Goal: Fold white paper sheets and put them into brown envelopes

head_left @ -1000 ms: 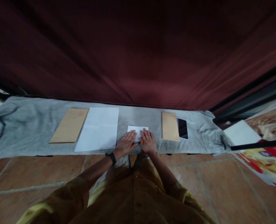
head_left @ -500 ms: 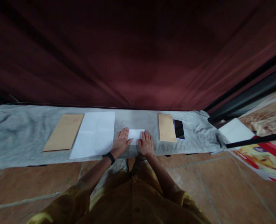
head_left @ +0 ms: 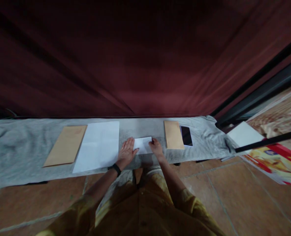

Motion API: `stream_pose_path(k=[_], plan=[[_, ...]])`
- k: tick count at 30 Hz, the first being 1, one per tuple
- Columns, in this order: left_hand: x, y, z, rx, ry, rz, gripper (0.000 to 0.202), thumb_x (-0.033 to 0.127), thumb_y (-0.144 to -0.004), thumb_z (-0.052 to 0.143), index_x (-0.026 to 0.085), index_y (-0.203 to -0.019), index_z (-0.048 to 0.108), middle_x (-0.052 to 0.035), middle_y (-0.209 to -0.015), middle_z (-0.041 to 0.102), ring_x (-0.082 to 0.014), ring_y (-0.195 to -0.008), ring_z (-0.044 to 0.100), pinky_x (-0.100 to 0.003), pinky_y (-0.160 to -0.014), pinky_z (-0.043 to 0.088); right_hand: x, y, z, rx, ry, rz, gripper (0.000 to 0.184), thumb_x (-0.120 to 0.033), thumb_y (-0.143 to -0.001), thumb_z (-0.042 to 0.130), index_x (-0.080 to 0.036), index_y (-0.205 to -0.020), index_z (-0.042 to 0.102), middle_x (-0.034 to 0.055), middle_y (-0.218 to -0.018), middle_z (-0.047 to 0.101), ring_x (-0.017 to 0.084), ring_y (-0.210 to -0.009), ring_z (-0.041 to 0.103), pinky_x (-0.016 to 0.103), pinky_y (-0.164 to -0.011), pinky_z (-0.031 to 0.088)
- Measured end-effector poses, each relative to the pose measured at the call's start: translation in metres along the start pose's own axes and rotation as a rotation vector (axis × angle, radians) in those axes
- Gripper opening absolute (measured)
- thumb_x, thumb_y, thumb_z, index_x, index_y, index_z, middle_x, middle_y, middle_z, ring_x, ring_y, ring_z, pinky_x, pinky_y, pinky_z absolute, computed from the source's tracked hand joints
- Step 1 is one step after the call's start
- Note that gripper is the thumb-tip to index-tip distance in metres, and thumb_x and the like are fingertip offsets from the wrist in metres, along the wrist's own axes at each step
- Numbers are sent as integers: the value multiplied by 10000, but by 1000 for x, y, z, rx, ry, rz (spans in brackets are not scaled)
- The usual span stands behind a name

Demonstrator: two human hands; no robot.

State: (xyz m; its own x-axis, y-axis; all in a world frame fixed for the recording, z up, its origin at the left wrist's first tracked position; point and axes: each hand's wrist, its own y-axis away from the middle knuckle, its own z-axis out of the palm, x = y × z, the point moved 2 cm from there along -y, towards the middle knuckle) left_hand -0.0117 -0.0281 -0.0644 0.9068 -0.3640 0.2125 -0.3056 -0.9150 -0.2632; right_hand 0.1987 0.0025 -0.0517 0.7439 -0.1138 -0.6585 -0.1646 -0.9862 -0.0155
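Note:
A small folded white paper [head_left: 143, 145] lies on the grey cloth in front of me. My left hand [head_left: 127, 151] rests flat at the paper's left end, fingers stretched out and the thumb towards the paper. At the other end, the curled fingers of my right hand [head_left: 156, 147] pinch the paper's right edge; the fingertips are partly hidden. Left of my left hand lies a large white sheet [head_left: 98, 144] with faint creases. To the right of my right hand is a brown envelope [head_left: 174, 135].
Another brown envelope [head_left: 66, 144] lies left of the white sheet. A phone [head_left: 186, 136] sits beside the right envelope. The grey cloth [head_left: 22, 147] covers a narrow bench against a dark red curtain [head_left: 145, 65]. A colourful box [head_left: 278, 164] stands at the right, near a dark metal bar.
My right hand has gone from lying flat to curled fingers at the paper's right edge. My left hand stays flat. The view has shifted slightly.

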Motion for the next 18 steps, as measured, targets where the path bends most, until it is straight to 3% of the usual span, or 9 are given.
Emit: stream_pose_path(k=[9,15,18], plan=[[1,3,-1,49,29,-14,649,480,-1020,309,74,-1517,401,-224,-1563,428,-322,-1470,392,-532,-1192,339,3,5,2,8,-52,13,178,-196,-828,562,-196,-926,711,86,-840,751,249,-865,704,318,-778,549],[-1,5,-6,99,168,-38,636,476,-1013,366,114,-1535,370,-217,-1607,359,-335,-1464,399,-557,-1174,364,-4,8,5,-48,-256,35,391,-180,-831,524,-164,-1204,637,52,-875,766,206,-761,717,285,-659,565],[-4,3,-12,161,366,-141,664,457,-994,437,174,-1576,287,-169,-1604,390,-297,-1461,409,-510,-1171,390,-3,10,0,-124,-497,1,389,-185,-815,542,-175,-1189,649,55,-929,777,217,-815,728,301,-710,574]])
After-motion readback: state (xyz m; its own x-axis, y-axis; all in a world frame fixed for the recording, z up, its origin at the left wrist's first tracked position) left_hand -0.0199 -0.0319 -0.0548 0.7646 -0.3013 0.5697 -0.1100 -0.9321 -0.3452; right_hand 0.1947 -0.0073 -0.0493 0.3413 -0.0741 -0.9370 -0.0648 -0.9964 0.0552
